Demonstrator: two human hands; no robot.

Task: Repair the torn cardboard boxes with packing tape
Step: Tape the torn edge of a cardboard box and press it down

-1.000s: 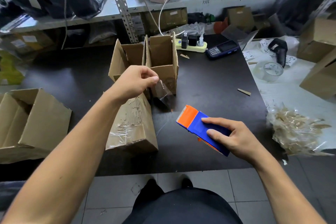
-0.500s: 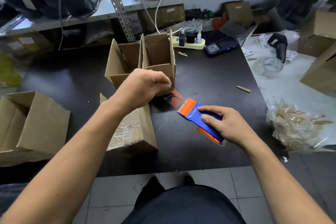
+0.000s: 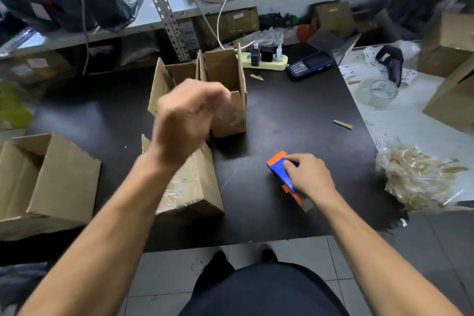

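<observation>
Your right hand (image 3: 309,177) is curled round the blue and orange tape dispenser (image 3: 279,168), low over the black table (image 3: 295,115) to the right of the boxes. Your left hand (image 3: 184,120) is raised in front of the upright open boxes (image 3: 225,90) and is motion-blurred; its fingers look curled, perhaps pinching a clear strip of tape, but you cannot tell for sure. The taped box (image 3: 189,187) lies on its side just near of them, and a larger open box (image 3: 51,182) sits at the near left.

Thin cardboard like this is probably light and will slide or tip under a push, so brace a wall or corner before pressing. Loose tape is limp and clings to itself: hold it by the end and keep it taut.
</observation>
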